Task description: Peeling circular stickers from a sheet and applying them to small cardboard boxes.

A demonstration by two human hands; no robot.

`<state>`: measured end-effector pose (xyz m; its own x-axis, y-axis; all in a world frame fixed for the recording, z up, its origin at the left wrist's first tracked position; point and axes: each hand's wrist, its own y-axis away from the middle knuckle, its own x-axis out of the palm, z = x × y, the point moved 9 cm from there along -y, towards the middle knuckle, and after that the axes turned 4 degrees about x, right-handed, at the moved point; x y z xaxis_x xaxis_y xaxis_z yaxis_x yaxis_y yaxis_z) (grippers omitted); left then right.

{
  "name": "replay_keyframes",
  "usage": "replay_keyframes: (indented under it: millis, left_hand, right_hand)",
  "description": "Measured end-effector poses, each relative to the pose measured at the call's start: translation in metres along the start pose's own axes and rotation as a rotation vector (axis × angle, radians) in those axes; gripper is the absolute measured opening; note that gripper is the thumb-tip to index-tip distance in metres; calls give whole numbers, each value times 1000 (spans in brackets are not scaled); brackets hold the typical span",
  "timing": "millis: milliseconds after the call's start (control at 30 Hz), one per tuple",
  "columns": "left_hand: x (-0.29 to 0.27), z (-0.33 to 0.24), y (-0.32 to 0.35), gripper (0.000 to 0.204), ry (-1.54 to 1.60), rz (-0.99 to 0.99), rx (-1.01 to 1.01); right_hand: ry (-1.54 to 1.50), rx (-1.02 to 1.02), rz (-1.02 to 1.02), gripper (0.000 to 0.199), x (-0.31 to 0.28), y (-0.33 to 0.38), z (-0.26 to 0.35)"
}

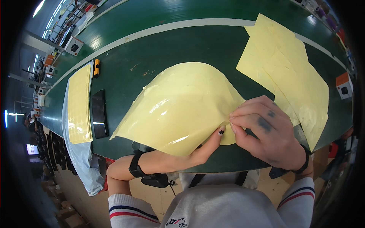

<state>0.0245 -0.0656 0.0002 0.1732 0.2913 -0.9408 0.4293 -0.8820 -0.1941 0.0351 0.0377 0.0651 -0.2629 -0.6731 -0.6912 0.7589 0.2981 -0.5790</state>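
Observation:
A large, glossy yellow sheet (178, 102) is bowed up over the green table in front of me. My left hand (209, 147) grips its near right part, the thumb on top and the other fingers hidden underneath. Close by the left thumb, the fingertips of my right hand (266, 131) are pinched together at the sheet's right side, where creases run toward them. Whether a small piece sits between those fingertips is too small to tell. Black bands circle both wrists.
Several loose yellow sheets (285, 64) lie overlapping at the right. At the left are a stack of yellow sheets (79, 106) on a pale plastic bag (81, 163), a black phone (99, 114) and a yellow-black tool (97, 68). Small boxes (344, 86) stand along the table's sides.

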Motion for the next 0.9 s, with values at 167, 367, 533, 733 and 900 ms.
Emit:
replay_keyframes:
  millis: [167, 367, 533, 733, 900]
  left_hand:
    - [-2, 4, -1, 28, 157, -46, -53]
    - [-1, 6, -2, 26, 196, -38, -67]
    - [-14, 15, -3, 27, 659, -287, -162]
    - [-12, 28, -1, 24, 829, -405, -271]
    - [-16, 24, -4, 23, 790, -389, -252]
  right_hand:
    - [-55, 24, 2, 24, -4, -1, -5]
    - [-162, 141, 39, 20, -4, -2, -17]
    - [-248, 237, 63, 17, -8, -3, -35]
    - [-159, 165, 81, 19, -8, -4, -24]
    - [-8, -1, 71, 18, -3, -1, -9]
